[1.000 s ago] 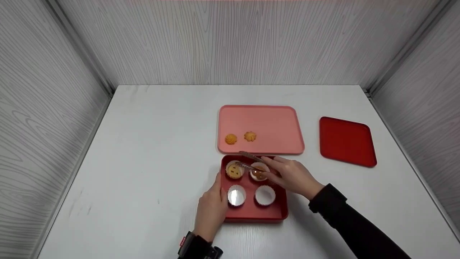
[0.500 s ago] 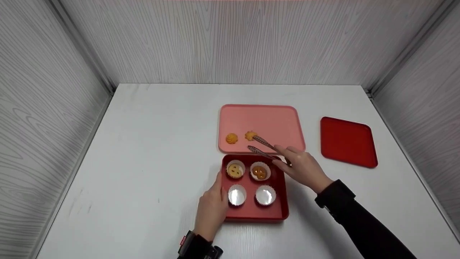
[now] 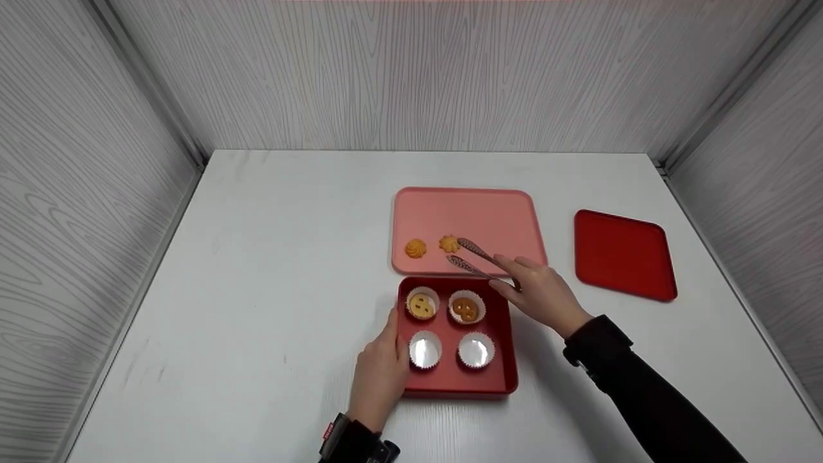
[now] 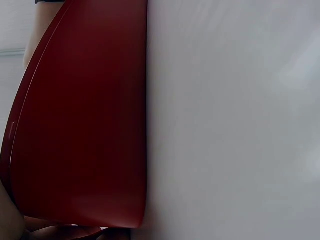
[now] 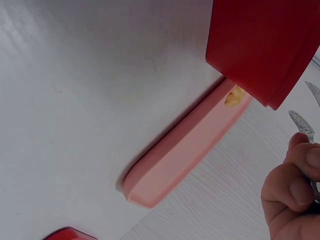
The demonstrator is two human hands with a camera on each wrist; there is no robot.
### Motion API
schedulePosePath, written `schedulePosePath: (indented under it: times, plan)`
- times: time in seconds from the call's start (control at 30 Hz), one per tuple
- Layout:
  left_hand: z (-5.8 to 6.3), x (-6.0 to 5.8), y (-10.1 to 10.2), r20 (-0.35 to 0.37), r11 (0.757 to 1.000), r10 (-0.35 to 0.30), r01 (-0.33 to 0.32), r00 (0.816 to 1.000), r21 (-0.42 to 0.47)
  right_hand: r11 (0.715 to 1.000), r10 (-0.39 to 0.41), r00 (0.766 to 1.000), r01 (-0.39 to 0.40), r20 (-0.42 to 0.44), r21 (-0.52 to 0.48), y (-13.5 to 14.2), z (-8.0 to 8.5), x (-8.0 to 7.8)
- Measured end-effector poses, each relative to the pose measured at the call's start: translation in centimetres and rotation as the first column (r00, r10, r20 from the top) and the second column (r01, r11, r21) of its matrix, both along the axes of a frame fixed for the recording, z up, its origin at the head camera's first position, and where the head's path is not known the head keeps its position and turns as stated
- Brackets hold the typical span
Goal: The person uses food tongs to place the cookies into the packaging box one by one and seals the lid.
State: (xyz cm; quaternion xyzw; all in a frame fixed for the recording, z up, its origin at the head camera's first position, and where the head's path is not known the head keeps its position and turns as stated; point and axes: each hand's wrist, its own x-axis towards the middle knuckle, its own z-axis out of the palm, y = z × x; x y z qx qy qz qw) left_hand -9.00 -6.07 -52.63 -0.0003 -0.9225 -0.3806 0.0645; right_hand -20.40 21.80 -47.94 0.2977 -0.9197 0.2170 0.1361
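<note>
My left hand [image 3: 379,373] grips the left wall of a red square box [image 3: 450,381], whose outer side [image 4: 80,125] fills much of the left wrist view. Inside stand white paper cups in two rows. The far-left cup holds a pale cookie [image 3: 422,306] with dark spots, the far-right one a brown pretzel-shaped cookie [image 3: 464,310]. Both near cups, the left [image 3: 425,350] and the right [image 3: 476,351], show bare bottoms. My right hand [image 3: 540,292] holds metal tongs [image 3: 474,249] with their arms apart. One tip is right beside a flower-shaped cookie [image 3: 449,244] on the pink tray [image 3: 476,212].
A swirled round cookie [image 3: 415,248] lies on the pink tray's left part. That tray sits just beyond the box's far wall. A red flat tray [image 3: 624,254] lies at the right. Grey wood-grain panels [image 3: 411,77] enclose the white table [image 3: 289,257].
My right hand has moved the tongs from over the pretzel-shaped cookie's cup away to the pink tray, beside the flower-shaped cookie. My left hand stays on the box.
</note>
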Motion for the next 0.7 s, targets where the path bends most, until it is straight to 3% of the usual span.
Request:
schedulePosePath:
  times: [0.7]
  plan:
    - [0.2, -0.1, 0.1, 0.025, 1.0, 0.006, -0.006, 1.0, 0.0, 0.997, -0.053, 0.992, 0.046, 0.115, 0.057, -1.3, -0.5, -3.2]
